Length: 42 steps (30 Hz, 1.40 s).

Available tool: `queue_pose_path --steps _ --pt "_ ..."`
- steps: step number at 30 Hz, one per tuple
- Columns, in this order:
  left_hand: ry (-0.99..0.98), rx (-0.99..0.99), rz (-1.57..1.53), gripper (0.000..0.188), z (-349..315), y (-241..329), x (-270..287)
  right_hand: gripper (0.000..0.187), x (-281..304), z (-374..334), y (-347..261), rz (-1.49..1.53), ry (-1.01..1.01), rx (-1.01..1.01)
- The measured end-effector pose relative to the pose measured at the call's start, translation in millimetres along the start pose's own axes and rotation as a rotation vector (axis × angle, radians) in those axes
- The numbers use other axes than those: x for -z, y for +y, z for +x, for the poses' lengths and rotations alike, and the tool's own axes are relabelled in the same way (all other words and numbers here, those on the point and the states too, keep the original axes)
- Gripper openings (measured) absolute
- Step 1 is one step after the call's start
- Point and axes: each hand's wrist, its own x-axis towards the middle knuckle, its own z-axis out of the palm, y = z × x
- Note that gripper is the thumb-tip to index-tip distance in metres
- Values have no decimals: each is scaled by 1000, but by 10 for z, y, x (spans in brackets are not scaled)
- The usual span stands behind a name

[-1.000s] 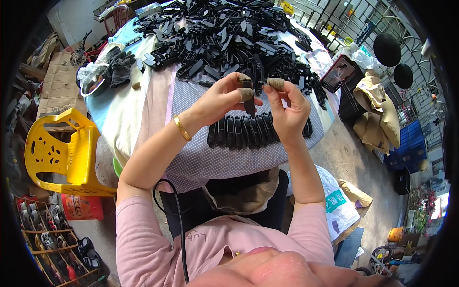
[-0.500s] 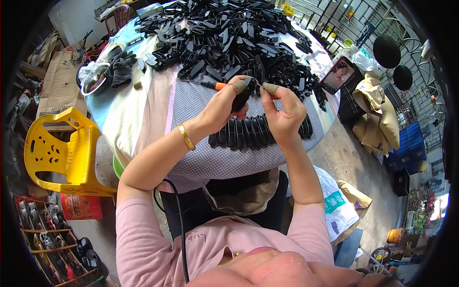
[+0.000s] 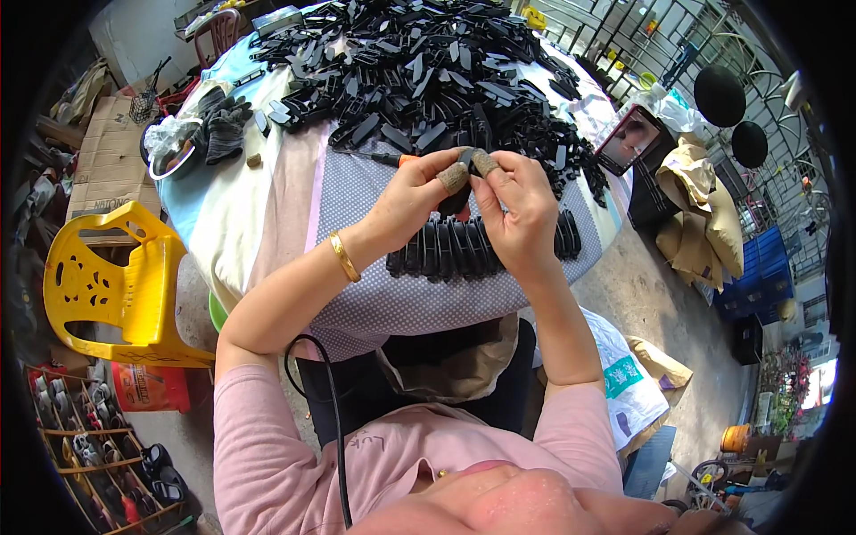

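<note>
Between both hands, over the dotted cloth (image 3: pixel 357 259), is a small black plastic part (image 3: pixel 453 201). My left hand (image 3: pixel 415 192) is closed round it, with a tan wrap on the thumb. Thumb and fingers of my right hand (image 3: pixel 519 209) pinch its upper end; a finger there has a tan wrap too. My fingers cover most of the part. Just below the hands runs a row of similar black parts (image 3: pixel 437 251), standing side by side. Left of the hands lies a thin tool with an orange and black handle (image 3: pixel 385 158). Beyond rises a heap of loose black parts (image 3: pixel 419 67).
A phone (image 3: pixel 629 140) stands at the table's right edge. At the left edge are dark gloves (image 3: pixel 225 123) and a white bowl (image 3: pixel 178 163). A yellow chair (image 3: pixel 134 294) stands to the left. A brown sack (image 3: pixel 450 366) lies open at my lap, and a black cable (image 3: pixel 339 428) hangs in front of me.
My right hand has moved slightly left, closing up to my left hand. Its fingers now press against the black part's upper end, where a small gap showed before.
</note>
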Motion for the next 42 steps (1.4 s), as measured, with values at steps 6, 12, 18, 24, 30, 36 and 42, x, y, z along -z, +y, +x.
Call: queue_pose_path --steps 6,12,18,24,30,36,42 --pt "38 -24 146 34 -17 110 -36 22 31 -33 -38 6 -88 71" --pt "148 197 818 33 -189 371 161 20 143 -64 224 181 -179 -113" --pt "204 418 757 29 -512 386 506 17 436 -293 1415 -380 -423 -359" --pt "86 507 913 29 -511 263 524 18 292 -242 1534 -434 -681 -522" --pt "171 495 1049 32 -429 404 415 17 305 -207 1438 -399 -682 -482" --pt "167 -280 1615 29 267 171 1054 18 298 -74 1023 297 -275 -615" --pt "-45 -245 1891 21 656 79 1123 12 302 -117 668 624 -224 -649"
